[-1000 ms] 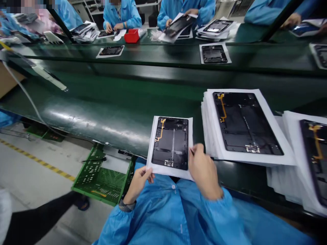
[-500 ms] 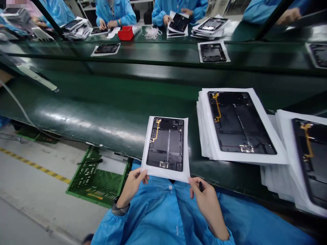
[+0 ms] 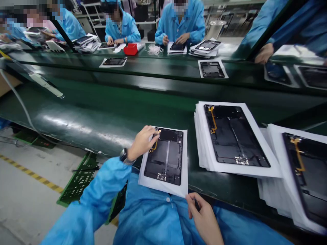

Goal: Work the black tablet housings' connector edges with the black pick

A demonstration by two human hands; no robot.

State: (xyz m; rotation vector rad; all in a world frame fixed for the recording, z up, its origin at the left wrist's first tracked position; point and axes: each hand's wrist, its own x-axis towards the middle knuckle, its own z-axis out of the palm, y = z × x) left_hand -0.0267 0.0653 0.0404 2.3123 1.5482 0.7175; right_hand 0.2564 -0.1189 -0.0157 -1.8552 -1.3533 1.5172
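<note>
In front of me an open black tablet housing (image 3: 165,158) lies on a white foam sheet (image 3: 184,180) at the table's near edge. Its orange flex cable (image 3: 153,148) runs down the upper left side. My left hand (image 3: 145,141) reaches over that side, thumb and fingertips pinched at the cable's top end. Whether the cable is between them is hidden. My right hand (image 3: 200,211) is closed on the sheet's lower right corner. A dark, slim object (image 3: 196,205) also sticks out of the right hand; its kind is not clear.
To the right stand two stacks of sheets topped by similar housings (image 3: 237,136) (image 3: 306,170). Below the bench at left is a green crate (image 3: 79,177). Across the green line, co-workers sit by a red bin (image 3: 130,49) and more housings (image 3: 211,69).
My left hand has let go of the sheet's lower left corner and moved up to the cable's top end. My right hand still pinches the other corner. The view has tilted up.
</note>
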